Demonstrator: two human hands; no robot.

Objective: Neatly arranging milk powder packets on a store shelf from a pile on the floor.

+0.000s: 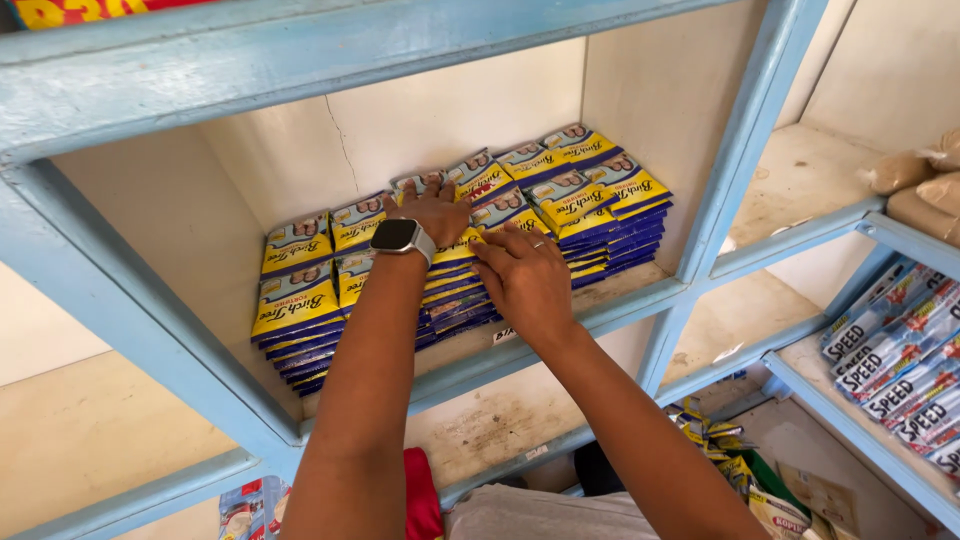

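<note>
I see the yellow and blue sachets (455, 245) lying flat in overlapping stacks that fill one compartment from left to right. Each is a flat pouch, yellow across the top with a dark blue band below. The stacks run in two rows, near and far, the right ones sitting farther back. The middle stack's top pouches lie slightly skewed, edges fanned toward me.

Blue-framed shelf (620, 300) bears stacked yellow-and-blue sachets (300, 300)

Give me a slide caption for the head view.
Both hands, left hand and right hand, press on stacked yellow-and-blue packets in a blue shelf.
</note>
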